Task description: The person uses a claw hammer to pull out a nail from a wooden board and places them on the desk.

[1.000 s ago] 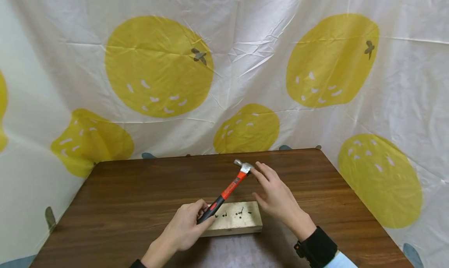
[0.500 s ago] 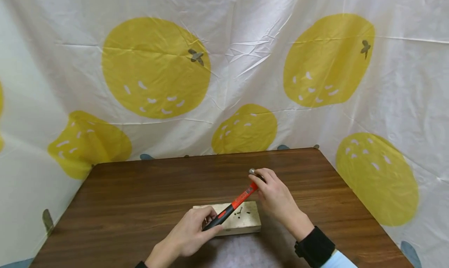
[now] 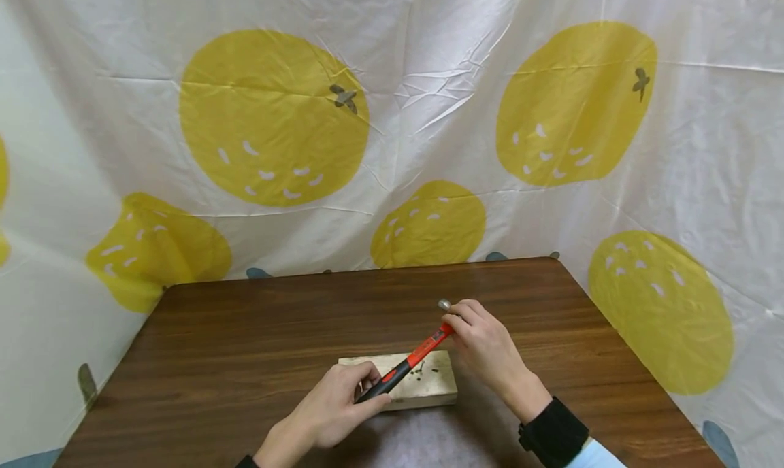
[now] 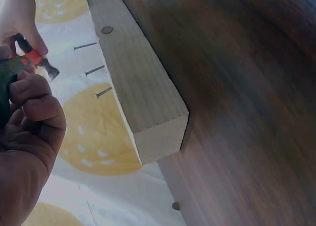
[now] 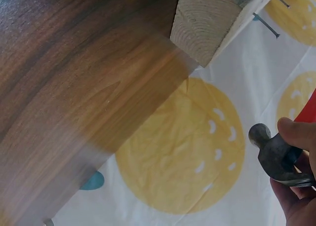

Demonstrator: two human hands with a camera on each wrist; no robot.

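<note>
A claw hammer (image 3: 425,349) with a red and black handle is held slantwise over a pale wooden block (image 3: 437,394). My left hand (image 3: 333,403) grips the black end of the handle. At the other end my right hand (image 3: 486,342) grips the steel head (image 5: 271,157), thumb near the red neck; the round striking face shows past the fingers. Several nails (image 4: 94,69) stick up from the block's top face, seen from the side in the left wrist view. In the right wrist view a nail (image 5: 266,25) stands near the block's end grain (image 5: 202,26).
The block lies on a dark brown wood-grain table (image 3: 245,332) near its front. Behind the table and at its sides hangs a white cloth (image 3: 429,135) printed with yellow fruit. A black band (image 3: 553,430) wraps the right wrist.
My right hand has come down from open fingers beside the hammer head to grip it. The hammer has shifted right and its head has lowered slightly. My left hand keeps hold of the handle.
</note>
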